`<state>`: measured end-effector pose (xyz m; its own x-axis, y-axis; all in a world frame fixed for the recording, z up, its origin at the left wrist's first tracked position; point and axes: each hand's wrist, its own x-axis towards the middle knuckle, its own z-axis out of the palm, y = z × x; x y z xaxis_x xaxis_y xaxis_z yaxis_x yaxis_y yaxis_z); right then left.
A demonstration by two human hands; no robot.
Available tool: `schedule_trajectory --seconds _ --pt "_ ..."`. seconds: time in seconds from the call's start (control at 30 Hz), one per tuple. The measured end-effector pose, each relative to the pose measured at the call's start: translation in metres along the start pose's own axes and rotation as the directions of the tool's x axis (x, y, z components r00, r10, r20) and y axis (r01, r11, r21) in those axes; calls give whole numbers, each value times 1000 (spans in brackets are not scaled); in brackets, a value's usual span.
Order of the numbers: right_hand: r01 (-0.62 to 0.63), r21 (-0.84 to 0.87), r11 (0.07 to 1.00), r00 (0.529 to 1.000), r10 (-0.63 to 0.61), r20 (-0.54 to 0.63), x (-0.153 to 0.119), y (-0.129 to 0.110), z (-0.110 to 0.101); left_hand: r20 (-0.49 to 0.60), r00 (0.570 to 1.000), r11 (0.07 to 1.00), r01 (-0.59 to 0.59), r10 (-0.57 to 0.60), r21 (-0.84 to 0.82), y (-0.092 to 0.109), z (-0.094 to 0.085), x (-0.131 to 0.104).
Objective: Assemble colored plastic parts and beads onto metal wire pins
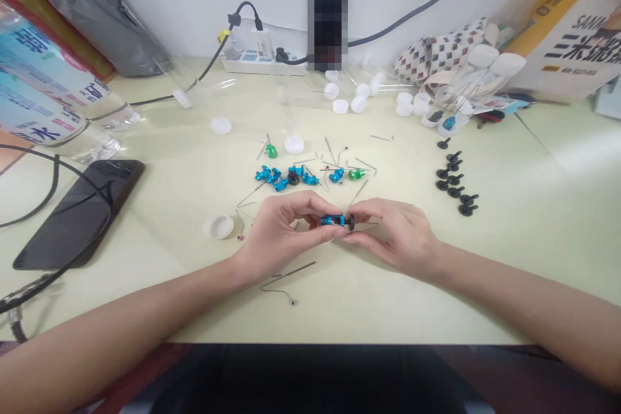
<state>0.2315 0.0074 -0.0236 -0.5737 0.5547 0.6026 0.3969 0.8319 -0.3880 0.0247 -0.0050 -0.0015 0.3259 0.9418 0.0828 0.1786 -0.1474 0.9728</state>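
Note:
Between finger and thumb, my left hand (279, 233) pinches a small blue metal clamp-like part (332, 220) with an open slot. My right hand (400, 229) grips a black thumb screw (350, 222) by its round head, its shank pointing at the blue part's right end. Whether the threads are engaged I cannot tell. Just beyond my hands lie several blue metal parts (281, 185), a black knob-like piece (294, 178), a green part (356, 174) and another green part (271, 151). Thin bent metal rods and hex keys are scattered around them.
Several black thumb screws (455, 192) lie to the right. White caps (340, 106) and clear tubes (252, 96) are at the back, near a power strip (264, 66). A phone (80, 213), cables and water bottles (63, 84) occupy the left side.

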Motion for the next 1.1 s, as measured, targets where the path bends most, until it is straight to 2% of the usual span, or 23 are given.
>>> schedule_trajectory --seconds 0.13,0.33,1.1 --pt "27 5 1000 1000 -27 7 -1 1 0 2 1000 1000 -9 9 -9 0 0 0" --pt "-1 -5 1000 1000 1 5 -3 2 1 10 1000 1000 18 -18 -9 0 -1 0" --pt "13 3 1000 999 -14 43 -1 1 1 -7 999 999 -42 42 7 -2 0 -1"
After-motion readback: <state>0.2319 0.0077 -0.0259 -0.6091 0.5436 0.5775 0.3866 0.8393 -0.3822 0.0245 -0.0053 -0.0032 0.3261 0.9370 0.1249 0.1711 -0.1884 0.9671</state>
